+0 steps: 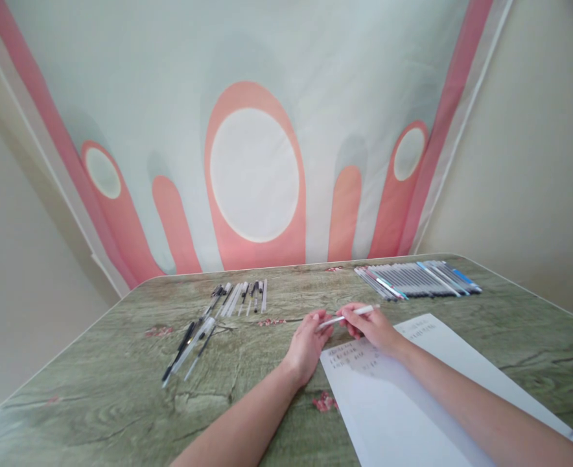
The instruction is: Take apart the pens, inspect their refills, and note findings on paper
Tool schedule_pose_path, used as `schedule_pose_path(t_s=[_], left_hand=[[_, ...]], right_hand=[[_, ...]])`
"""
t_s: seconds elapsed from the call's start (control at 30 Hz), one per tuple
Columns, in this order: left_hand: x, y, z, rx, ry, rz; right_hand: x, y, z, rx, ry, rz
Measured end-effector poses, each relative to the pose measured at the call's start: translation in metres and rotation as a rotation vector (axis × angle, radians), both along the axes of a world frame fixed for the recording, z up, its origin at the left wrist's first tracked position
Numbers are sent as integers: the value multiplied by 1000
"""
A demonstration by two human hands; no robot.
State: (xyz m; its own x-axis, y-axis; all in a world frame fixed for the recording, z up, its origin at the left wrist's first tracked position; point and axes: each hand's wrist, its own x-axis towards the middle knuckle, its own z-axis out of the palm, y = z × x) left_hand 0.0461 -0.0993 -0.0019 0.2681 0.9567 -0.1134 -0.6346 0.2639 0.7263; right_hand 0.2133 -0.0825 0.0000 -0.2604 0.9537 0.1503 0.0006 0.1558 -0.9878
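Observation:
A slim white pen [362, 311] lies slantwise between my two hands, just beyond the top edge of a white sheet of paper [413, 395]. My right hand [367, 324] is closed around its right part. At the pen's left end, my left hand [308, 344] has its fingers closed on it. Part of the pen is hidden behind fingers. Small dark handwriting covers the upper area of the sheet, and my right forearm passes over the paper.
Loose pen parts [194, 344], black, white and clear, are scattered on the left of the wood-patterned table [135, 415]. A neat row of pens [408, 280] lies at the back right. Behind the table hangs a pink and pale green patterned cloth [170, 78].

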Motion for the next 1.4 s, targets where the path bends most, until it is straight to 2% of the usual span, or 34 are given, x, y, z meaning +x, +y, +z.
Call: schedule_pose_path(t_s=[0.13, 0.4, 0.63, 0.83, 1.0, 1.13, 1.23, 1.4], left_hand=[[-2, 1, 2, -24, -24, -23], [-5, -3, 6, 75, -77, -140], [-6, -4, 6, 117, -13, -133], [-7, -2, 4, 99, -10, -132], [-5, -1, 1, 30, 56, -101], [-3, 0, -4, 61, 276, 42], [-3, 0, -3, 84, 399, 85], [-4, 1, -3, 96, 373, 110]], right_hand=[[0, 0, 1, -34, 31, 23], [0, -3, 4, -90, 99, 84], [1, -5, 6, -99, 129, 150], [2, -3, 3, -91, 141, 136], [4, -2, -1, -72, 135, 122], [4, -2, -2, -61, 114, 90], [2, -3, -1, -36, 105, 61], [1, -2, 0, -3, 99, 16]])
